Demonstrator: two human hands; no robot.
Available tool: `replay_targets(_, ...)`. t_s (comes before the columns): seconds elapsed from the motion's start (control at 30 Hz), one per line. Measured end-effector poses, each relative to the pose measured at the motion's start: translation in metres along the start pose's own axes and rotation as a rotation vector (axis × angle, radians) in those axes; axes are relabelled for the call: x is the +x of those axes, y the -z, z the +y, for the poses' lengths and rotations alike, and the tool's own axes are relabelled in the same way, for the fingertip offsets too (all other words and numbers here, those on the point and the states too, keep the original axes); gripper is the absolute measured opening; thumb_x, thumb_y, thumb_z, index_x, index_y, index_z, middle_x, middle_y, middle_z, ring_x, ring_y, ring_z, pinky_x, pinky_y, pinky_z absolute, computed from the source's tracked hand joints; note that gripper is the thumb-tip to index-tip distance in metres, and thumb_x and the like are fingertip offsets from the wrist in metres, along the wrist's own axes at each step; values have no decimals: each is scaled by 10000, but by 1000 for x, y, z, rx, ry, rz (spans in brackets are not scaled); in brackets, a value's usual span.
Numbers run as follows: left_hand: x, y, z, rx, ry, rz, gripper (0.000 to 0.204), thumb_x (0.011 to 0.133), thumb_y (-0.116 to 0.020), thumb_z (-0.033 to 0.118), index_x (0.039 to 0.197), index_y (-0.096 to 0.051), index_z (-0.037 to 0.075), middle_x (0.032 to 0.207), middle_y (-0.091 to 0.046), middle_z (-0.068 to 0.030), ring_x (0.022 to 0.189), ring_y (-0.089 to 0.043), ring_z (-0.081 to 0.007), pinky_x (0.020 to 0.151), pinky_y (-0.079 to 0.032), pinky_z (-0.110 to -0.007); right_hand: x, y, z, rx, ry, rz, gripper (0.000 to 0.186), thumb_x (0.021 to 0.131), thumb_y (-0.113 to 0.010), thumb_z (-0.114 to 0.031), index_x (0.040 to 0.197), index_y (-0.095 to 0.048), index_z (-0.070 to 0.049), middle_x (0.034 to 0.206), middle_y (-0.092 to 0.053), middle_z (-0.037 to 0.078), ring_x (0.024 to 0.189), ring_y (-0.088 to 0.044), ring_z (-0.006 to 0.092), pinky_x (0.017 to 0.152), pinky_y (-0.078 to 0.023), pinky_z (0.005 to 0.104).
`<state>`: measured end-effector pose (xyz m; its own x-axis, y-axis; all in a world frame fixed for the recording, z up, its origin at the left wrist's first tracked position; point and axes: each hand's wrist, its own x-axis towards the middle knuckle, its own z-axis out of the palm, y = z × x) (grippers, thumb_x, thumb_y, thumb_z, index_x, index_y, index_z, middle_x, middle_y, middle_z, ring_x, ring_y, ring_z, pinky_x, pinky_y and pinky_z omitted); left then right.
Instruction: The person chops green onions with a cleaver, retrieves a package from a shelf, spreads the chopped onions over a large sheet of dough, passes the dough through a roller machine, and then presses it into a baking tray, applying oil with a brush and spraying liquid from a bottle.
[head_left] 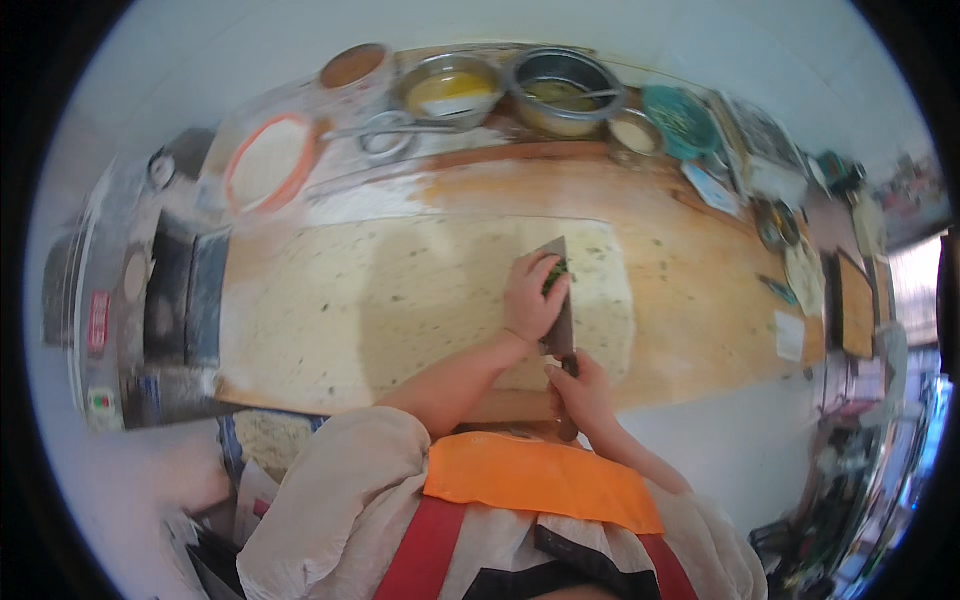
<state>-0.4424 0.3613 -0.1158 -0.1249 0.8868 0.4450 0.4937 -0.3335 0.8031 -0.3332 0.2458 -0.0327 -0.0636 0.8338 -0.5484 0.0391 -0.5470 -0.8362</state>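
A wide, thin sheet of pale dough [310,320], flecked with green bits, lies flat over much of the wooden work board. Above its right part is a cleaver [562,335], its broad blade pointing away from me. My right hand [583,393] is closed round the cleaver's handle near the board's front edge. A small heap of chopped greens [556,277] rests on the blade. My left hand [533,298] lies over the blade with its fingers curled about the greens; its fingertips are partly hidden. Behind my wrists, a wooden rolling pin [510,406] is partly visible along the front edge.
Along the back stand an orange-rimmed bowl of flour [237,180], a metal bowl of yellow liquid [405,90], a dark-rimmed pot [615,100], and a teal basket of greens [712,130]. A long wooden stick [520,154] lies before them. A white card [789,336] is at right.
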Motion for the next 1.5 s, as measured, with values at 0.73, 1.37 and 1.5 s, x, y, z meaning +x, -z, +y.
replay_targets(0.73,-4,191,-89,536,375,-57,411,896,-613,338,1213,-654,78,1261,-597,-146,1181,-546,-291,1128,-193,-562,-15,-47,5,-276,178,87,186,882,-657,-146,914,-539,-6,617,-552,53,457,-545,110,410,-441,296)
replay_targets(1.37,30,-116,34,223,11,-484,565,910,-605,223,1388,-432,-22,1512,-349,-196,1425,-284,-347,1150,-274,-406,45,285,29,-623,274,306,215,899,-605,-170,1058,-584,-27,729,-650,114,614,-649,232,525,-513,368)
replay_targets(1.5,53,-213,35,287,76,-507,613,935,-566,283,1412,-384,-56,1526,-317,-209,1433,-254,-356,1160,-252,-421,16,295,81,269,77,339,158,892,-624,-115,1032,-583,-55,666,-576,26,544,-600,141,462,-481,281)
